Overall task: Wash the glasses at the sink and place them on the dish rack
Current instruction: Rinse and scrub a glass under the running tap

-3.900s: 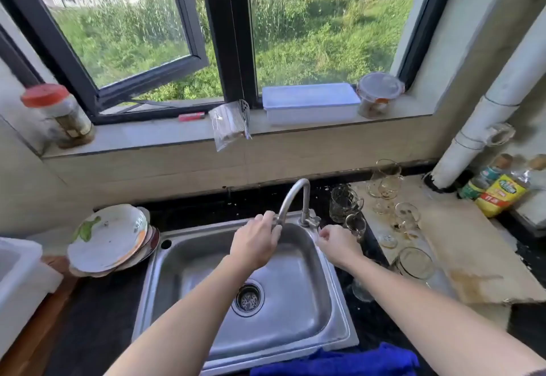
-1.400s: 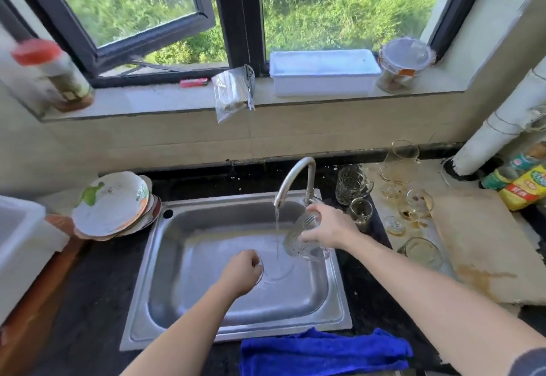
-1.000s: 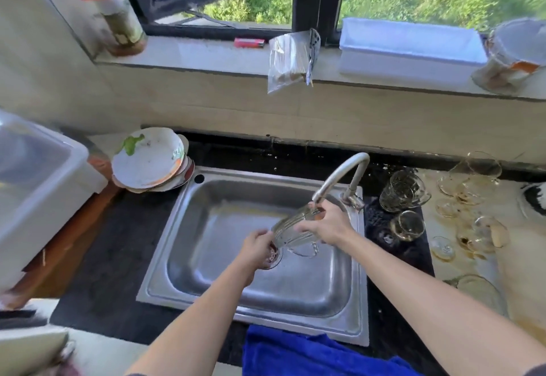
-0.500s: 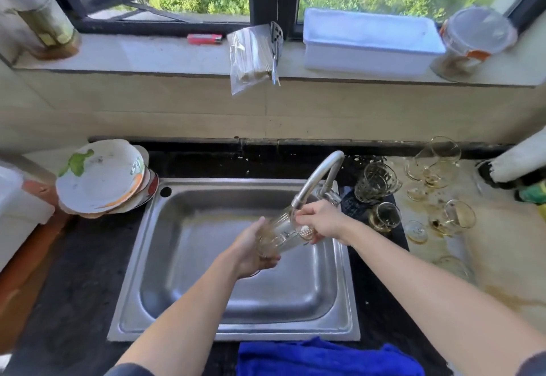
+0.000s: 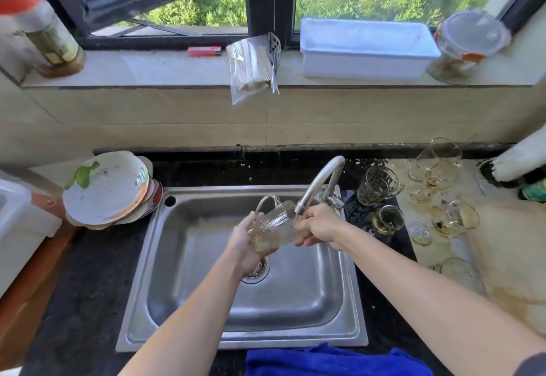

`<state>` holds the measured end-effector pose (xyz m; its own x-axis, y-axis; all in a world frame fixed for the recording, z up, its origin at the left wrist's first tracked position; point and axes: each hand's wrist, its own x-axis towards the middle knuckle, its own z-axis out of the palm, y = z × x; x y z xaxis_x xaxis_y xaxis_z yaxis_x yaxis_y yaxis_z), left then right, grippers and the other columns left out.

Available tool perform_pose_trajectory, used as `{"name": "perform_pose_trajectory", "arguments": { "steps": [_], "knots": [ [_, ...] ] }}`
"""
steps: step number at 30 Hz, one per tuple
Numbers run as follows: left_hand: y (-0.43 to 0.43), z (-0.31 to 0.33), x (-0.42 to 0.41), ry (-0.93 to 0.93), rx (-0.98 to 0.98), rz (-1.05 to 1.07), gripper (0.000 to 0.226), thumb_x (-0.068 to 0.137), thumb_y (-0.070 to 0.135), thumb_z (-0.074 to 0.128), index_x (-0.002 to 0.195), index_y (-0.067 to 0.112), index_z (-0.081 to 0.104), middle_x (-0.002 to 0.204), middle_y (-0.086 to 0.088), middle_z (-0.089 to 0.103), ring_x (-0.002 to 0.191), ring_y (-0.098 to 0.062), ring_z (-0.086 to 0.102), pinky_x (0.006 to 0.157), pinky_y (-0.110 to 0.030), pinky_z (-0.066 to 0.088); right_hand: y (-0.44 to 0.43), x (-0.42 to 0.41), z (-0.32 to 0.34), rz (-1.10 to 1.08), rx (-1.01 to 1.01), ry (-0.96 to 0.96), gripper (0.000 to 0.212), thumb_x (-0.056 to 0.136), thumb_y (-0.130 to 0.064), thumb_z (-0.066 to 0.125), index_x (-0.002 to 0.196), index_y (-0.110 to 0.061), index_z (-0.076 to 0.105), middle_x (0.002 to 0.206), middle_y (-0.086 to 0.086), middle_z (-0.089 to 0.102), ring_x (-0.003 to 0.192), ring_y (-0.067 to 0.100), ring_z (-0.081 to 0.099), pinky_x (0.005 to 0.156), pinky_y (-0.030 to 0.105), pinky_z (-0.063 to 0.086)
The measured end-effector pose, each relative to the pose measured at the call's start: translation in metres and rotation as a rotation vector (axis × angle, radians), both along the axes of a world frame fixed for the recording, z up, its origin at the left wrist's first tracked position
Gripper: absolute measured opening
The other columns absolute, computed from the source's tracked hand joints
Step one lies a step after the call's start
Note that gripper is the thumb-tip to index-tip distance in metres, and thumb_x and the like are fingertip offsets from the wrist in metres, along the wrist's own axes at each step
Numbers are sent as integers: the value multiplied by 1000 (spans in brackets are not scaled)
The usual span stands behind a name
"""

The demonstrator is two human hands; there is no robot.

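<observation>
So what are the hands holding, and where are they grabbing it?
A glass mug, tipped sideways over the sink. The left hand cups its lower end, the right hand grips the end by the tap. Its handle is free.

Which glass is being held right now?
The clear handled glass mug, gripped by the left hand and right hand; the others sit untouched to the right.

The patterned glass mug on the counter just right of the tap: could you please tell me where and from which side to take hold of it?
Probably by its handle, coming from the right: the patterned glass mug stands upright with the handle sticking out rightward, away from the tap.
</observation>
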<state>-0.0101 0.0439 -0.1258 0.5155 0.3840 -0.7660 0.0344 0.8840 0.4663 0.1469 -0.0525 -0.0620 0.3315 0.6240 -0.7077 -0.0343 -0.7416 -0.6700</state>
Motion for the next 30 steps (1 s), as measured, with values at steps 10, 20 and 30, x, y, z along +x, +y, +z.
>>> {"name": "perform_pose_trajectory", "arguments": {
  "steps": [10,20,30],
  "knots": [
    [-6,3,0,22,11,-75,21,90,31,44,93,15,58,90,-9,60,61,-22,50,53,-25,35,0,1,7,9,37,-115,16,88,-11,70,77,-6,59,74,10,69,56,17,69,45,20,45],
    [-10,0,-1,113,13,-206,37,94,44,41,92,11,61,69,-12,58,48,-23,50,44,-22,34,4,8,8,146,113,-335,17,78,-28,80,91,-26,70,93,-11,68,89,11,63,85,36,54],
    [-7,0,-6,74,19,-117,42,91,54,44,89,16,59,66,-4,56,38,-15,40,36,-17,23,-3,0,17,115,89,-211,18,89,-17,69,81,-1,65,66,7,69,50,11,64,47,26,44]
  ]
}}
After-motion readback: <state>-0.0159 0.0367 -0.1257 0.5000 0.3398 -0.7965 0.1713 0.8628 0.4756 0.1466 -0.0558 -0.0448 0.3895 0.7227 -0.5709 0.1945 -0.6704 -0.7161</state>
